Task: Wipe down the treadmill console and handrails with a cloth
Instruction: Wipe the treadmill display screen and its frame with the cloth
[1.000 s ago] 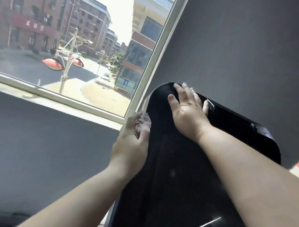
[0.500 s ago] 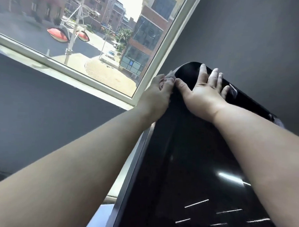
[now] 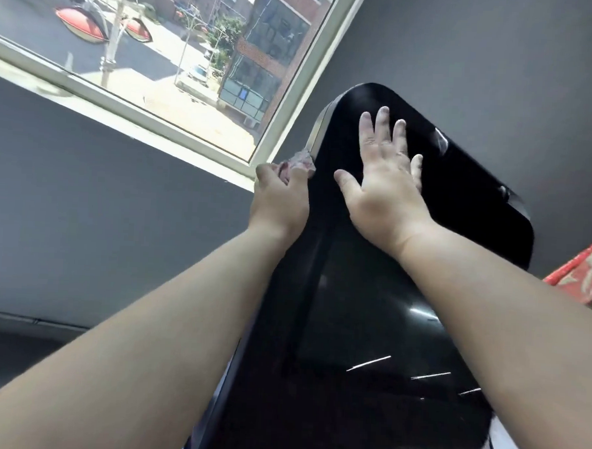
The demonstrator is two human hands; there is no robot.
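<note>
Glossy black plastic forms the console (image 3: 379, 296), which fills the middle of the head view from near to far. It looks hard, slick and easily smeared, so light pressure should do. The left hand (image 3: 280, 203) grips a small pinkish cloth (image 3: 300, 162), soft and light, against the console's left edge near the window (image 3: 179, 66). The right hand (image 3: 383, 184) lies flat on the far part with fingers spread, holding nothing, a fair place to steady it.
</note>
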